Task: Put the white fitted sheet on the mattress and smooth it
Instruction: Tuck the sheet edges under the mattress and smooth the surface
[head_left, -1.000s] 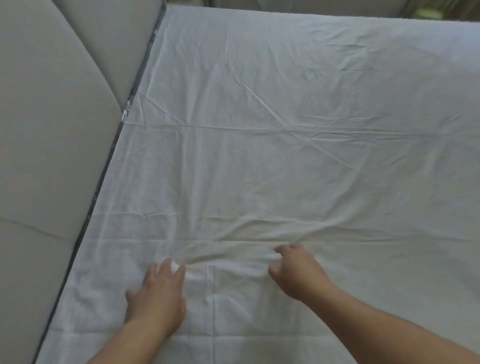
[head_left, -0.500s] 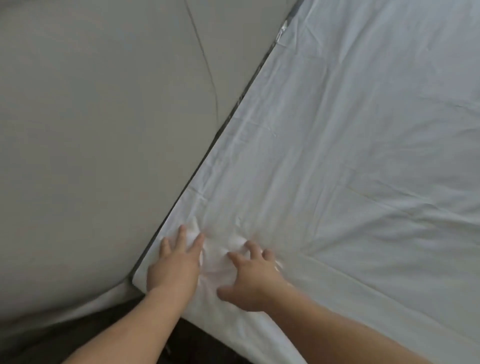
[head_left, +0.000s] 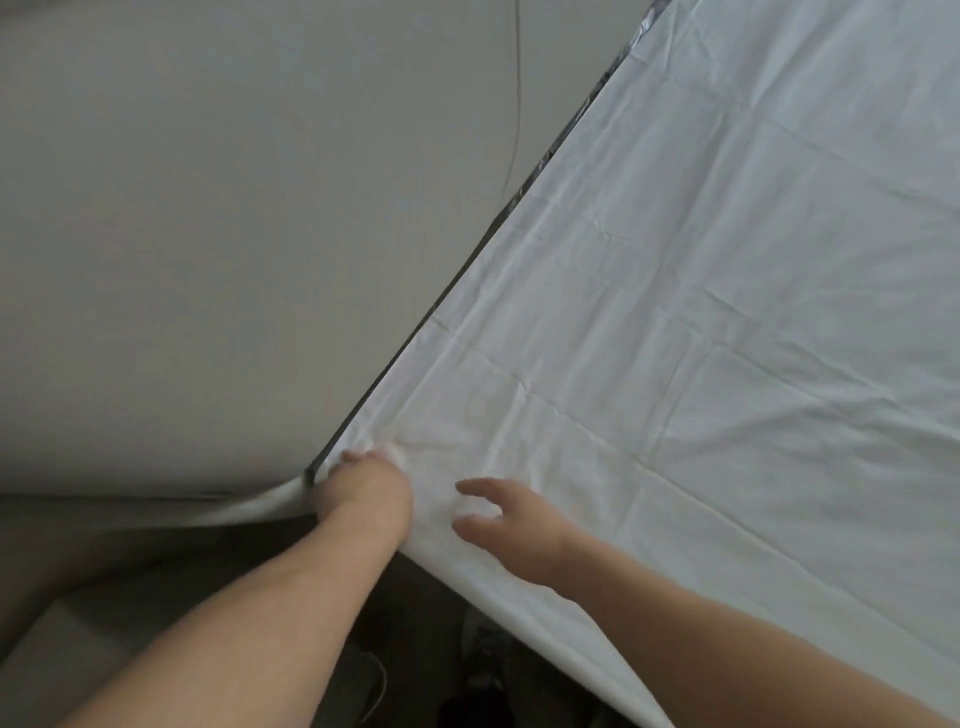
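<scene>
The white fitted sheet (head_left: 701, 322) lies spread over the mattress and fills the right side of the head view, with fold lines and small wrinkles. My left hand (head_left: 366, 491) is at the near corner of the mattress, fingers curled into a bunch of the sheet next to the headboard gap. My right hand (head_left: 511, 525) hovers flat just over the sheet to the right of that corner, fingers apart, holding nothing. The sheet's edge hangs down over the mattress side below both hands.
A beige padded headboard (head_left: 234, 234) fills the left. A thin dark gap (head_left: 441, 301) runs diagonally between it and the mattress. Dark floor (head_left: 415, 665) shows below the corner between my forearms.
My view has swung left and down toward the mattress corner. My left hand has gone from flat on the sheet to curled on the corner fabric. My right hand has lifted slightly and opened.
</scene>
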